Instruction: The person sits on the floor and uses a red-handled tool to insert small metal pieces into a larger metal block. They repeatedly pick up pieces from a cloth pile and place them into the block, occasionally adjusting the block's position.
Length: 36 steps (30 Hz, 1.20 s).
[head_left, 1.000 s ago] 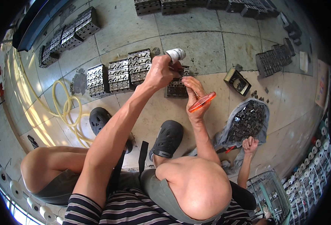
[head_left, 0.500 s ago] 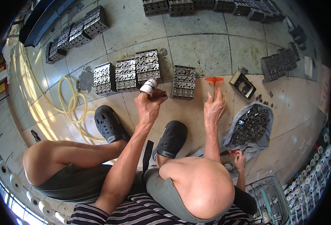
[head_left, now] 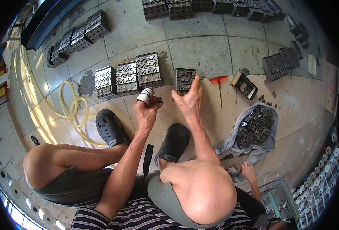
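Note:
My left hand (head_left: 145,111) has its fingers curled together, with a white wrapping round one finger. Something small and dark shows at its fingertips, too small to name. My right hand (head_left: 189,102) is held over a slotted metal block (head_left: 184,76), thumb and fingers spread, nothing in them. The hand hides part of that block; whether it touches cannot be told. To its right, a T-handle tool (head_left: 218,79) with an orange grip and thin shaft lies on the floor. Three similar metal blocks (head_left: 126,76) stand side by side beyond my left hand.
A black box (head_left: 244,86) with small parts and a grey cloth bag (head_left: 236,132) of dark metal pieces lie right. Another person's hand (head_left: 248,171) is beside the bag. More blocks (head_left: 83,33) stand farther off. A yellow hose (head_left: 64,101) coils left, near my dark shoes (head_left: 175,142).
My right hand has let go of the T-handle tool and moved left to the single block, fingers spreading. The other person's hand has shifted, and its red-handled thing no longer shows.

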Each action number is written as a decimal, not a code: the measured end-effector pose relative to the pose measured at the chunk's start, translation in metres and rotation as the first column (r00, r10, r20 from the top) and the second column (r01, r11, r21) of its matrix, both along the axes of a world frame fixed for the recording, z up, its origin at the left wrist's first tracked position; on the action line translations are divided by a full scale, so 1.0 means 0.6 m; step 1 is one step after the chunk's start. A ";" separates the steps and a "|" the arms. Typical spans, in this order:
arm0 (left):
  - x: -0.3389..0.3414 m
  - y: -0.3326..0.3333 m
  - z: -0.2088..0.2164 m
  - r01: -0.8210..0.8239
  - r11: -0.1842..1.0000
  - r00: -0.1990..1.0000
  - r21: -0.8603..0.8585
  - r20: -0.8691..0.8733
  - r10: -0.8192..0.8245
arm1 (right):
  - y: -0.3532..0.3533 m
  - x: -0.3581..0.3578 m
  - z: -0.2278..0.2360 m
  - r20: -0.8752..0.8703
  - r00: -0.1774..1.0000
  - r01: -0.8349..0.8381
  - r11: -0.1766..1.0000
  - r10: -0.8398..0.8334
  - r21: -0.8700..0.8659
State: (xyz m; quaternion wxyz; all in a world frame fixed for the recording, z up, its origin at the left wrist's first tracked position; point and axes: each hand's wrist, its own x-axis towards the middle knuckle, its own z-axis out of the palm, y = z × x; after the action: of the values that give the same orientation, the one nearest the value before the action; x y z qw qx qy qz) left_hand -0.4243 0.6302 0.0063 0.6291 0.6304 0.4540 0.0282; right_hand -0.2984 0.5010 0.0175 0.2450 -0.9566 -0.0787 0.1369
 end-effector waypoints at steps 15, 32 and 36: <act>-0.002 0.003 0.019 -0.092 0.987 0.989 -0.129 0.101 0.105 | -0.075 -0.014 -0.050 -0.501 0.331 0.941 -0.319 0.800 0.113; -0.001 0.002 0.016 -0.044 0.993 0.998 -0.110 0.038 0.049 | -0.079 -0.039 -0.078 -0.436 0.301 0.929 -0.365 0.848 -0.068; 0.000 0.002 0.015 -0.074 0.989 0.993 -0.128 0.079 0.085 | -0.076 -0.031 -0.072 -0.450 0.312 0.932 -0.361 0.836 -0.025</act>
State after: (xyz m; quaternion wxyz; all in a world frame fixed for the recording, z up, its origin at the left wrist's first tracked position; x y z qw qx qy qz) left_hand -0.4242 0.6313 0.0151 0.6843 0.5694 0.4526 0.0514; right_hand -0.3169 0.4557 -0.0255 0.8663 0.1406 0.2054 0.4331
